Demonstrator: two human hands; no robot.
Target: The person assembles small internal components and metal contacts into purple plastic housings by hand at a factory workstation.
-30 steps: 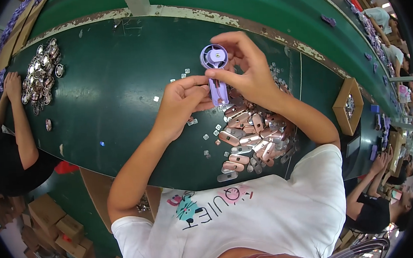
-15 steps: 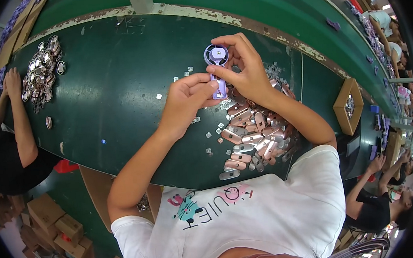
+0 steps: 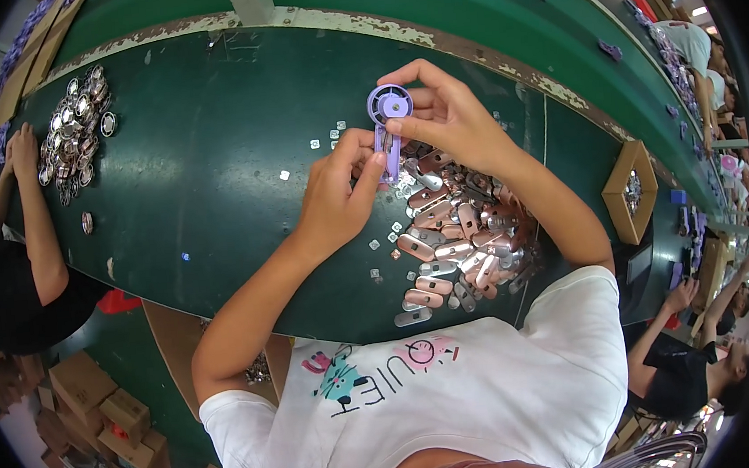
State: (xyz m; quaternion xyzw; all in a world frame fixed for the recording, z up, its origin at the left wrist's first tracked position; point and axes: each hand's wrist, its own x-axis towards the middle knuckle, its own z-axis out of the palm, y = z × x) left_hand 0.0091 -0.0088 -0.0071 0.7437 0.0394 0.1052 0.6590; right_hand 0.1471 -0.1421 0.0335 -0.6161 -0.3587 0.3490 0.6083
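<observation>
Between my two hands is a purple handheld fan body (image 3: 390, 106), its round ring upward and its narrow handle pointing toward me. My left hand (image 3: 335, 184) pinches the lower handle between thumb and fingers. My right hand (image 3: 449, 118) grips the ring's right side and neck, thumb in front. Just below my hands lies a heap of oval pink and silver cover plates (image 3: 458, 236), many with a small dark square hole. Small clear square pieces (image 3: 284, 175) are scattered left of the heap.
A pile of shiny round metal rings (image 3: 75, 134) lies at the far left, beside another person's arm (image 3: 34, 208). At right stands a cardboard box (image 3: 631, 192) holding small parts. Beyond the table's raised edge (image 3: 359, 33), a green conveyor (image 3: 436, 5) carries purple parts.
The fan body has turned slightly in my hands and tilted, its handle swinging a little left. My left fingers have shifted on the handle. Purple parts on the conveyor have moved slightly right.
</observation>
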